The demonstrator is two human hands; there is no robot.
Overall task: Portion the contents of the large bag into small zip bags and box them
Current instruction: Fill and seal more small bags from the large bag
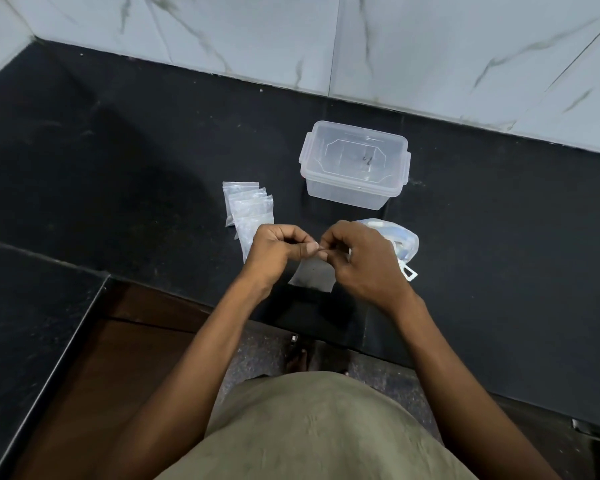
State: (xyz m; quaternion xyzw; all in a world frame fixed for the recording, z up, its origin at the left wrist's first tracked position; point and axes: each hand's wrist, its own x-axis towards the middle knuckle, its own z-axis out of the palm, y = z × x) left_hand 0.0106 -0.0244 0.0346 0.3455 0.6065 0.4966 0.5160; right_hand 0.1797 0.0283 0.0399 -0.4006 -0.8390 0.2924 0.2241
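A small clear zip bag (314, 275) hangs between my hands above the front of the black counter. My left hand (279, 247) and my right hand (357, 258) both pinch its top edge, fingers curled, thumbs almost touching. Several more small zip bags (246, 206) lie fanned out on the counter just behind my left hand. The large bag (400, 239), clear with pale blue and white contents, lies behind my right hand and is partly hidden by it. A clear plastic box (355, 164) with its lid on and side clips stands further back.
The black stone counter (136, 161) runs to a marble-tiled wall (430, 46) at the back. A lower black ledge (32, 306) sits at the left. The counter's front edge is just below my hands, and brown flooring shows beneath it.
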